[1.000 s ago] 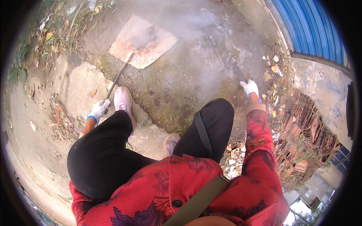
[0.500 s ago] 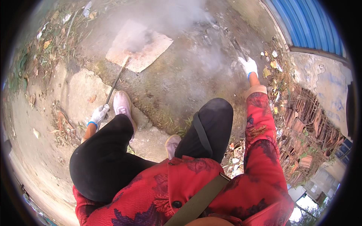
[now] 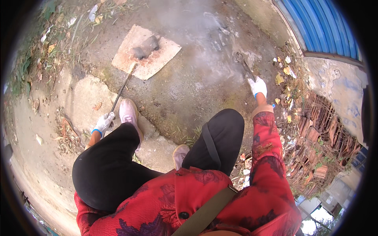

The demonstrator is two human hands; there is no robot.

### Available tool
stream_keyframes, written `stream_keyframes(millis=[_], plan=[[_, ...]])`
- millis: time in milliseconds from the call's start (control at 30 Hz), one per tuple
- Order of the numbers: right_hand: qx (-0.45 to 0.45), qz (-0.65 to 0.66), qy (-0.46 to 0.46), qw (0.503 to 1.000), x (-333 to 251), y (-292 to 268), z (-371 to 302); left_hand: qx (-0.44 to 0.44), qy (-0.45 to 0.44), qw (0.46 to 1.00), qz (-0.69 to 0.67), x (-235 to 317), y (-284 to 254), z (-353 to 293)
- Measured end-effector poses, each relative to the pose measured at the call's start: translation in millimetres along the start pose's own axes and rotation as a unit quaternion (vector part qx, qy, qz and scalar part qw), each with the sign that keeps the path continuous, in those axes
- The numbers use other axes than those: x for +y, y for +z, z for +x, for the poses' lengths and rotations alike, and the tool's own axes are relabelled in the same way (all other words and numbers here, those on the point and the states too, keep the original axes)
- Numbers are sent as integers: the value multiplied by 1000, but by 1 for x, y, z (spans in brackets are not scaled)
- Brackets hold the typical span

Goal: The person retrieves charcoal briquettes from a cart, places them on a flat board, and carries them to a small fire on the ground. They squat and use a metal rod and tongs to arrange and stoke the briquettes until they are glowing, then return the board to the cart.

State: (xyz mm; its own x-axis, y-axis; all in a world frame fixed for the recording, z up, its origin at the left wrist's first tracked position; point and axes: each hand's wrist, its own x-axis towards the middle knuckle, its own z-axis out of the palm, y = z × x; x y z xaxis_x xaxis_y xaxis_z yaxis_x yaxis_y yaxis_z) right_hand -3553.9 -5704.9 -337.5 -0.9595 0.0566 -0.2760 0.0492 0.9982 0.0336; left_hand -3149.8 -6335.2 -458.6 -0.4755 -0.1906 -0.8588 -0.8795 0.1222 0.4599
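Observation:
My left hand, in a white glove with a blue cuff, is closed round a thin dark rod. The rod's pale far end meets the near edge of a flat, square, rust-stained pan. Dark grey lumps lie on the pan. At the right my gloved right hand grips dark metal tongs, their tips low at the ground. Whether anything is between the tips I cannot tell. Grey ashy pieces lie beyond the tongs, under thin smoke.
My pink shoes stand on cracked concrete. Fallen leaves and stacked reddish tiles lie along the right wall. A blue corrugated panel is at the upper right. Weeds and litter cover the far left.
Smoke over the pan has thinned, so the dark lumps now show. My right hand and the tongs have come nearer to me. My left hand has hardly moved.

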Motion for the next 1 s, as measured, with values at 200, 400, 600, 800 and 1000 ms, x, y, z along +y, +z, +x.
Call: stream_keyframes(millis=[200,400,600,800,1000], plan=[[45,-1,-45,998,-85,-29,40,18,13,998,56,5,0,-5],[-44,26,-110,993,-175,-22,65,26,24,998,49,6,0,-4],[-44,-34,-96,994,-217,4,76,25,10,998,53,-5,1,5],[-53,-80,-72,993,-244,0,98,5,-8,1000,28,-6,-2,5],[-67,-66,-154,984,-218,13,90,-11,21,1000,5,-11,-1,7]])
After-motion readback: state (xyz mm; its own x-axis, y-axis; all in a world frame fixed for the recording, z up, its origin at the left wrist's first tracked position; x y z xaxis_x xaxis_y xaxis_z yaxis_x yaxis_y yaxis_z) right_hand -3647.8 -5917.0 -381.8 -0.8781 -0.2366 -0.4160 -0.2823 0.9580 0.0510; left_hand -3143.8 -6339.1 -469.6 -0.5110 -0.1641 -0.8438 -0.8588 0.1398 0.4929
